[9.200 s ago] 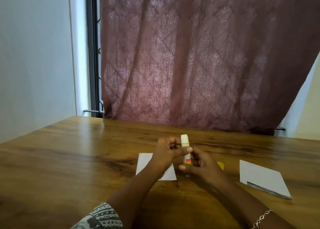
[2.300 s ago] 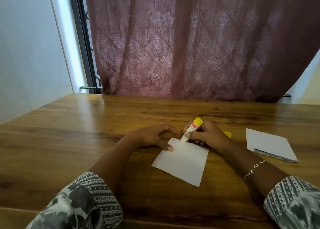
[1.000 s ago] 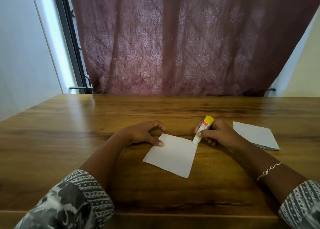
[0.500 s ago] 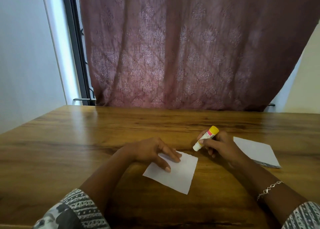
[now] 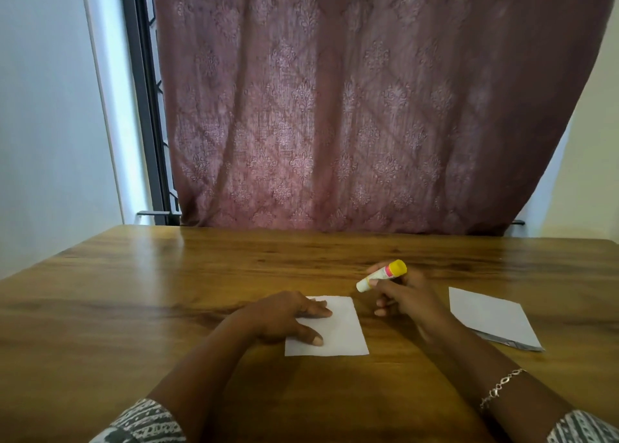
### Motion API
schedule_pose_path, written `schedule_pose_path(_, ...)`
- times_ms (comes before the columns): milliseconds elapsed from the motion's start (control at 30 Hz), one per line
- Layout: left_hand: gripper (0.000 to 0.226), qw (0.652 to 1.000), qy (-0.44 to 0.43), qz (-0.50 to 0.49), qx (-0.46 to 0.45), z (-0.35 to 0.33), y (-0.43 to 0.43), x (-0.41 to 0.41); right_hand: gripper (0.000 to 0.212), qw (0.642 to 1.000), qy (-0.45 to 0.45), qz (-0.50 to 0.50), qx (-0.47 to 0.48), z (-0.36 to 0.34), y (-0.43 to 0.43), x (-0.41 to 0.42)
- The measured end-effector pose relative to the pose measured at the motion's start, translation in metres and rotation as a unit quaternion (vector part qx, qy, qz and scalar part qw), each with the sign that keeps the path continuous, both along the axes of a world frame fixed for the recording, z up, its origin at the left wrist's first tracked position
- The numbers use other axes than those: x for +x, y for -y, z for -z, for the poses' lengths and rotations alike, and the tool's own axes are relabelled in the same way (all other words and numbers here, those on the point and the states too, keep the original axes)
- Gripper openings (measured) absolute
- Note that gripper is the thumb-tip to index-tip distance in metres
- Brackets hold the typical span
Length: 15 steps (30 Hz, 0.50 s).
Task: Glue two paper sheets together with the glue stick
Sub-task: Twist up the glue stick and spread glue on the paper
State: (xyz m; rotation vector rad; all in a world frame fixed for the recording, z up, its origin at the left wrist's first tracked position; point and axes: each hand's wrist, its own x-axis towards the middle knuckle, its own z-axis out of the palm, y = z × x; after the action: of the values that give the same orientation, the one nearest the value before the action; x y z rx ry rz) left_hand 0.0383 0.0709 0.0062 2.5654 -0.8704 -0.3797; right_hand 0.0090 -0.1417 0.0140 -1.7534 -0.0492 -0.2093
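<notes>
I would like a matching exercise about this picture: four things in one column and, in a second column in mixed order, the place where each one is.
Things:
1. glue stick
2. middle sheet
3. right sheet
4. bracelet

Places:
A. worn at the wrist of the right hand
B. under the left hand, flat on the table
C. on the table, touched by no hand
D. gripped in the right hand

Pairs: 1-D, 2-B, 3-C, 4-A
</notes>
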Motion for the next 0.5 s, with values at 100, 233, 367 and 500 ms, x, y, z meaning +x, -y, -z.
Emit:
schedule_pose_path(100, 0.055, 1.0, 0.013, -0.017, 0.012, 0.002, -0.001, 0.005, 0.012, 0.999, -0.005, 0.015, -0.034, 0.0, -0.008, 0.01)
schedule_pose_path(233, 0.054, 1.0, 0.003, -0.024, 0.002, 0.002, 0.0, 0.007, 0.018, 0.993, 0.009, 0.054, -0.101, 0.005, -0.017, 0.025)
schedule_pose_path(367, 0.052, 1.0, 0.01, -0.016, 0.0, 0.002, 0.001, 0.007, 0.022, 0.986, 0.018, 0.068, -0.151, 0.008, -0.021, 0.037)
schedule_pose_path(500, 0.052, 1.0, 0.014, -0.013, 0.005, 0.001, 0.001, 0.008, 0.023, 0.979, 0.03, 0.062, -0.191, 0.011, -0.023, 0.046)
